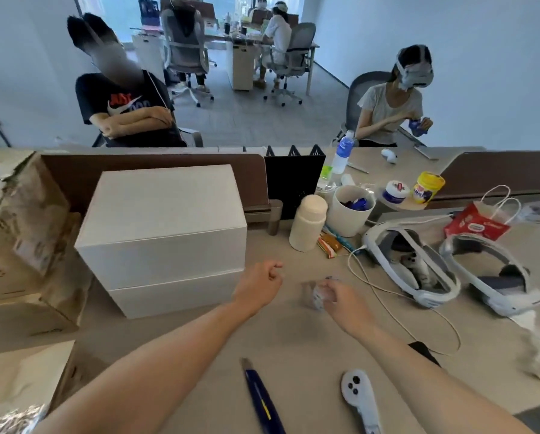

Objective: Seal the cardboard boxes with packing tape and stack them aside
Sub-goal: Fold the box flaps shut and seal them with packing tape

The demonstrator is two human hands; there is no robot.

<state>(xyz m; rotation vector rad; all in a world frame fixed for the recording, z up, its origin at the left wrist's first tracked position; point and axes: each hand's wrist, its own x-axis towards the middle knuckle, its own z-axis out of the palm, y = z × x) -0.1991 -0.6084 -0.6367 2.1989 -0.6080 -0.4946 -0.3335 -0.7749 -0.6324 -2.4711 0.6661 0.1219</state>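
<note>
Two white boxes (165, 233) stand stacked on the beige desk (293, 339), the upper one closed, at the left of centre. Just right of the lower box hovers my left hand (257, 285), its fingers curled with nothing visible in them. My right hand (340, 297) grips a blurred clear roll of packing tape (317, 296) above the desk, a short way right of the left hand. A blue box cutter (260, 399) lies near the front edge between my forearms.
Brown cardboard boxes (21, 220) pile up at the left. A white bottle (307, 222), a white cup (351, 209), two headsets (409, 267) with a cable, a red bag (477, 225) and a white controller (358, 394) crowd the right side. People sit beyond the divider (155, 170).
</note>
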